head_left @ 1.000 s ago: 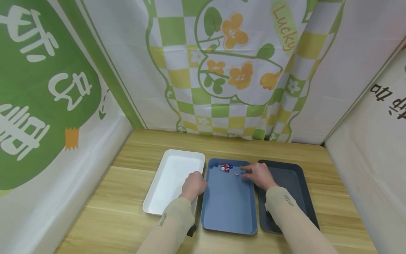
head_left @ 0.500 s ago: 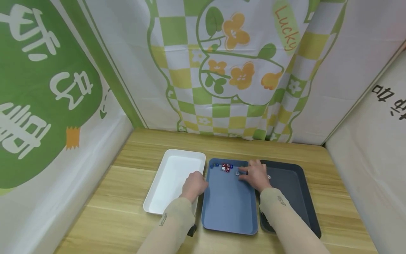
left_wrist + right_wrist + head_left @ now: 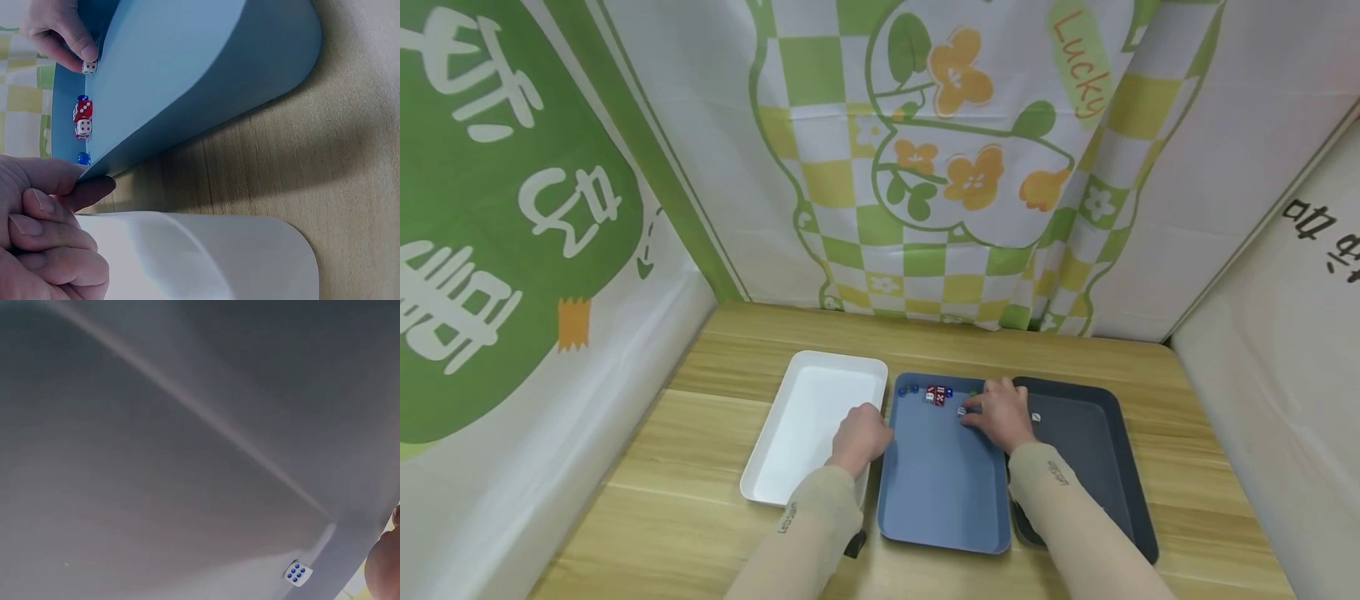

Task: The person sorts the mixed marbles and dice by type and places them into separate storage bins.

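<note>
My left hand pinches the left rim of the blue tray between thumb and forefinger; its other fingers are curled in the left wrist view. Inside the far right of that tray, my right hand has thumb and finger on a white die. To the left of this die sit several red and white dice in a tight group against the far wall. Small round blue pieces lie in the far left corner. Another white die, with blue pips, lies in the dark tray beyond my right hand.
A white tray stands on the left, partly under my left forearm. On the right, the dark tray is partly covered by my right forearm. All three sit on a wooden table before a patterned curtain.
My right hand has moved slightly left, its fingertips coming onto the white die. The die in the dark tray has come into view behind it. My left hand stays on the rim.
</note>
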`<action>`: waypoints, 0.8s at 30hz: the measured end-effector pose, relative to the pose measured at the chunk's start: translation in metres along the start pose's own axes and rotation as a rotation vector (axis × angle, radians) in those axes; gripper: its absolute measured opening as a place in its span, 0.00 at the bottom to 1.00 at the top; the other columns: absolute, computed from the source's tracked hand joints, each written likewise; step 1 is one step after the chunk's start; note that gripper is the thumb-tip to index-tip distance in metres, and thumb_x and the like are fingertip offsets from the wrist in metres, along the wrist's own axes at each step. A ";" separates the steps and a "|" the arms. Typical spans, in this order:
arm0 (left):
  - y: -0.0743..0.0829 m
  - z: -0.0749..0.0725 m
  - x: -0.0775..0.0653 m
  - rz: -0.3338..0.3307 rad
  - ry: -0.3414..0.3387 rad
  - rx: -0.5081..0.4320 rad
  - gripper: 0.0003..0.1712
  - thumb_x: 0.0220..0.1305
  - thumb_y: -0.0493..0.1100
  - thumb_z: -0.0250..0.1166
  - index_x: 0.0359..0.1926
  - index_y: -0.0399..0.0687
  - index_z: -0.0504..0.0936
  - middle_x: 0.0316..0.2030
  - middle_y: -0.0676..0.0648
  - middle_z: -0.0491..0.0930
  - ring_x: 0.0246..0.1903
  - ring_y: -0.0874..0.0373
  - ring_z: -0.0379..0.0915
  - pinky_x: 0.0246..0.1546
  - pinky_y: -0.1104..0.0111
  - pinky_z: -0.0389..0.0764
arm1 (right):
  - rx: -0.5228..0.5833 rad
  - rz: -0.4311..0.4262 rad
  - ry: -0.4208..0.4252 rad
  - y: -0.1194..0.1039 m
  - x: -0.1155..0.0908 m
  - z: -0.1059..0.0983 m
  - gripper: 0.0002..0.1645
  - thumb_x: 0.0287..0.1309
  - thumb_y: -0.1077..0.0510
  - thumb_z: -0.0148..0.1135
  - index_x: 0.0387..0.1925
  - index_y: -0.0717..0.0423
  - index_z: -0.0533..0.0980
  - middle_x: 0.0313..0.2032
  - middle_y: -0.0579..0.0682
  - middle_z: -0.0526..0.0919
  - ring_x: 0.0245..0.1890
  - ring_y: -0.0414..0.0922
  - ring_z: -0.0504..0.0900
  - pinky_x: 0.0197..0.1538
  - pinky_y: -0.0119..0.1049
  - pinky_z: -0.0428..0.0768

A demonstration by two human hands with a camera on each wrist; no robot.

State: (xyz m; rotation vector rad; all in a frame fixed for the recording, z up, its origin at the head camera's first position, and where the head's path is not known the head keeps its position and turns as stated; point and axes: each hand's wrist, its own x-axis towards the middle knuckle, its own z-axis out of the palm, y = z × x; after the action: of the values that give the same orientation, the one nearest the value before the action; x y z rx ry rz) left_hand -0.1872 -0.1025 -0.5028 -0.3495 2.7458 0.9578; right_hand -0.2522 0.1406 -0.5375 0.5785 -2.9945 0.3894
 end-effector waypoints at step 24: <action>0.002 -0.001 -0.001 0.004 0.011 0.008 0.24 0.57 0.33 0.59 0.09 0.51 0.62 0.09 0.54 0.59 0.12 0.58 0.57 0.14 0.65 0.59 | 0.167 -0.006 0.020 0.030 0.000 -0.028 0.11 0.59 0.49 0.73 0.42 0.47 0.90 0.37 0.49 0.80 0.40 0.50 0.69 0.44 0.47 0.59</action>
State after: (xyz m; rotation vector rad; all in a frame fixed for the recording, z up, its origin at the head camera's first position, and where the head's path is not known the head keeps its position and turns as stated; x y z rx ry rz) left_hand -0.1865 -0.1015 -0.5009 -0.3486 2.7607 0.9486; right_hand -0.2625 0.1745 -0.5175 0.5916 -2.9595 0.6453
